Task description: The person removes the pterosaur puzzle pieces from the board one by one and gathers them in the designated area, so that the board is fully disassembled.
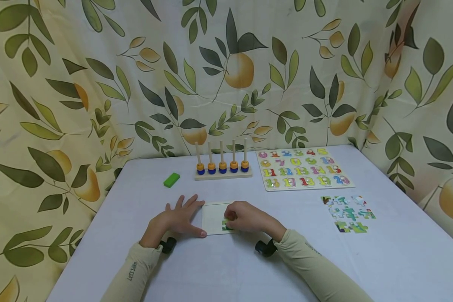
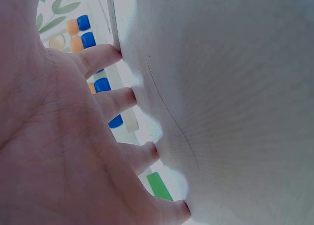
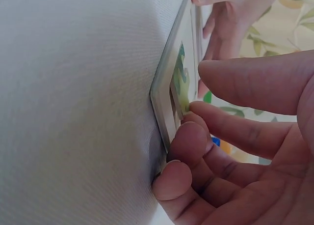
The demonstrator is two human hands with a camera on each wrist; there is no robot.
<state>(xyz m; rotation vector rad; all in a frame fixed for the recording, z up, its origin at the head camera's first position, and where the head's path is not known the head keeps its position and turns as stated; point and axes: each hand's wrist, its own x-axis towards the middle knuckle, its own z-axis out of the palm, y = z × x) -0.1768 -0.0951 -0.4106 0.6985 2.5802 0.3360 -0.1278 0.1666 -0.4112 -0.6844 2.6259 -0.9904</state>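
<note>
Head view, left hand: the left hand lies flat in the lower centre of the frame, fingers spread and released, its thumb against the left edge of the puzzle tray, apparently to keep the tray from sliding.
Head view, right hand: the right hand rests on the tray's right part, fingertips bent onto a green puzzle piece near the tray's lower edge, as if pressing it into place.
Head view, surroundings: on the white table, loose puzzle pieces lie at right, well apart from the tray; a number board sits at upper right, an abacus rack above the hands, a green block to its left. Nothing stands between the hands and the loose pieces.
Left wrist view: straight fingers press fingertips down on the cloth, holding nothing; blue and orange beads and the green block show behind them.
Right wrist view: the tray stands edge-on in the centre, the green piece inside its frame; curled fingers touch the piece and the tray's rim, and the other hand shows at the top.
</note>
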